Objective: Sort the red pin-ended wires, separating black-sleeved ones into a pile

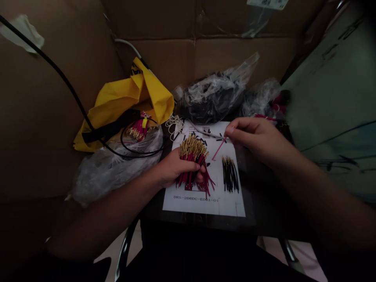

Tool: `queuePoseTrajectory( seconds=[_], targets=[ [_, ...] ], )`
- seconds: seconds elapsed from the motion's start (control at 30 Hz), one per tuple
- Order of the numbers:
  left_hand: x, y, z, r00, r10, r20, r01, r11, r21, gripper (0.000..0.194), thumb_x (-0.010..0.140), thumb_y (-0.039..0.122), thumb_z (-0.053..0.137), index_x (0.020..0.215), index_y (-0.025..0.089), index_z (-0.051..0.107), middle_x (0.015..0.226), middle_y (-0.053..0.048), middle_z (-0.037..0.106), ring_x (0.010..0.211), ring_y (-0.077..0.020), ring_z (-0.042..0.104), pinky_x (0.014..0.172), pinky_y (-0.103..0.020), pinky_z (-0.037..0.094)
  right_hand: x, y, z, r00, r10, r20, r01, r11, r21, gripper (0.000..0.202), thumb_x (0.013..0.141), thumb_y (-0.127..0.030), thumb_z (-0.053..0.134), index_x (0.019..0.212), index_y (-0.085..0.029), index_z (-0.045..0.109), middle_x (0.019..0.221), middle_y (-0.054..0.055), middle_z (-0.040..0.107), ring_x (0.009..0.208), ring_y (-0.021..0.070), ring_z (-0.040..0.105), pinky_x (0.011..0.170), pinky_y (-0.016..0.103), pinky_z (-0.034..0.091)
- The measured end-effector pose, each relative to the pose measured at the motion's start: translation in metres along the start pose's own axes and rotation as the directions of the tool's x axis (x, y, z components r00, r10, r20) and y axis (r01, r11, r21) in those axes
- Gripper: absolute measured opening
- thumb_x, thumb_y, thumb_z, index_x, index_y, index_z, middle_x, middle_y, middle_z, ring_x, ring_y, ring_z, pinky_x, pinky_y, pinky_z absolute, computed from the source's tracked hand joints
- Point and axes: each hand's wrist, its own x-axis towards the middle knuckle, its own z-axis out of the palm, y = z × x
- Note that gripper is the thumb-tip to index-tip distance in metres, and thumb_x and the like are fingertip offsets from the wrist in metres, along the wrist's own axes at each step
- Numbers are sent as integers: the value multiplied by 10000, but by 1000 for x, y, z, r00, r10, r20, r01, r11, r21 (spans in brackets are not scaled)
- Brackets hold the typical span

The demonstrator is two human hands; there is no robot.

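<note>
My left hand [176,168] is wrapped round a thick bundle of red wires [193,152] whose gold-coloured metal ends point up and away from me. Pinched between the thumb and fingertips of my right hand [249,135] is a single red wire [219,149], slanting down to the left over the paper. A printed white sheet [202,205] lies beneath both. On its right side rests a row of black wires [230,175] with gold-coloured tips. Short black tube pieces [207,133] are scattered over the sheet's upper part.
Cardboard walls [161,58] enclose the back and left. A yellow bag [123,94], another red wire bundle [139,129] and a clear plastic bag [117,168] lie at left. Behind the sheet sits a plastic bag of black items [208,98]. A black cable [67,82] crosses the left side.
</note>
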Motion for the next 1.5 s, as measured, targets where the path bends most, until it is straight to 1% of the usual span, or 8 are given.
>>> queuePoseTrajectory(
  seconds=[0.07,0.13,0.23,0.43,0.63,1.07,1.27,1.5],
  targets=[
    [0,0,-2,1000,26,11,-26,1000,6,112,664,102,704,771,72,689,707,-72,695,562,-160,656,566,-303,577,0,0,-5,999,42,20,-41,999,-30,260,840,-432,666,757,-187,645,544,-45,478,488,85,379,477,248,262],
    [-1,1,-5,999,44,19,-45,999,12,105,672,132,712,753,67,698,660,-78,690,563,-166,661,582,-301,578,0,5,-2,986,91,139,-75,990,-117,278,838,-442,658,738,-183,665,560,-35,499,498,91,388,482,254,273],
    [-1,3,-8,998,45,42,-46,999,17,118,675,163,716,741,66,704,600,-81,681,557,-175,669,584,-294,575,1,14,11,953,88,289,-14,969,-248,273,845,-447,639,790,-190,714,676,2,610,604,133,497,565,274,368],
    [-2,3,-6,994,27,103,-30,999,25,100,686,141,698,763,78,688,610,-81,691,548,-179,674,534,-275,561,-6,6,28,991,-35,131,62,975,-213,342,909,-486,547,951,-199,728,742,14,623,667,153,528,612,282,402],
    [-2,2,-2,993,7,119,-15,998,59,101,685,125,691,774,80,673,653,-69,689,560,-172,671,527,-278,561,-11,2,31,995,-24,97,44,978,-203,326,878,-484,601,886,-187,734,699,13,606,632,143,494,582,279,373],
    [0,0,1,998,0,58,-6,995,99,113,670,95,687,780,93,660,693,-53,696,559,-165,675,526,-275,565,-4,12,39,987,109,120,-84,977,-195,287,782,-466,704,809,-181,706,734,23,656,672,154,548,590,275,410],
    [0,1,2,998,8,61,-13,996,83,161,670,98,696,821,102,642,675,-49,698,551,-166,672,516,-268,556,-2,14,36,962,88,257,-65,993,-97,262,826,-438,652,816,-183,715,740,27,664,687,158,556,645,296,428],
    [1,-2,0,999,4,50,-8,997,80,165,677,106,702,835,106,652,731,-56,703,568,-169,675,539,-293,567,-5,8,38,974,27,223,-2,994,-112,247,820,-416,663,773,-176,695,725,18,649,674,152,545,643,290,422]
  ],
)
